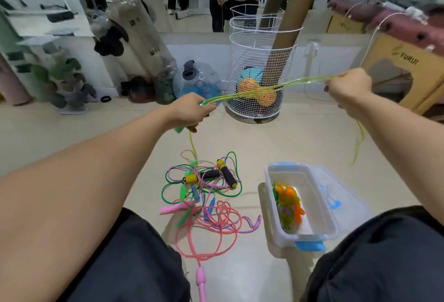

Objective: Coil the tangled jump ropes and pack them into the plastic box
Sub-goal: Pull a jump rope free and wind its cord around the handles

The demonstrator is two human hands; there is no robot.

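Note:
A yellow-green jump rope [264, 90] is stretched in several strands between my hands, above the floor. My left hand [192, 112] grips its green handle and one end of the strands. My right hand [348, 90] pinches the other end, and loose loops hang below that wrist. A strand drops from my left hand into the tangled pile of ropes [204, 181] on the floor, with green, purple and pink cords and black-and-yellow handles. The clear plastic box [310, 235] lies open at the right, holding a coiled rope with orange handles [288, 203].
A white wire basket [245, 61] with balls and cardboard tubes stands ahead. A pink rope handle [201, 280] lies between my knees. The box lid [341, 196] lies hinged open to the right. A cardboard box [403, 71] is at the far right; a mirror runs along the wall.

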